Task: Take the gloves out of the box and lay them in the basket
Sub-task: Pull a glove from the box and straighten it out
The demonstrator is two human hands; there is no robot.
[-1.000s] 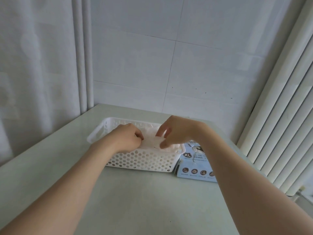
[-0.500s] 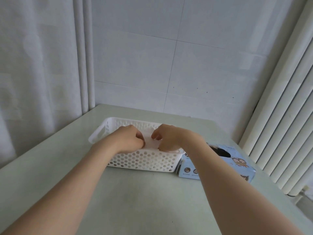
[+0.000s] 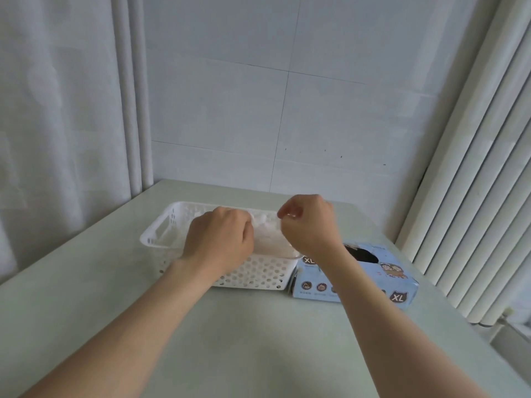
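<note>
Gloves (image 3: 268,239) must lie flat in the basket (image 3: 156,239), so the left hand (image 3: 219,239) and right hand (image 3: 309,225) each seem to pinch one edge, spreading it.

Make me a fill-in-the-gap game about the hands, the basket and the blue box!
1. The basket with the little holes is ___ in colour.
2. The letters printed on the blue box are ___.
3. The blue box stands on the basket's ___ side.
4. The left hand and the right hand pinch a thin glove over the ___.
Missing words: white; XL; right; basket.
</note>
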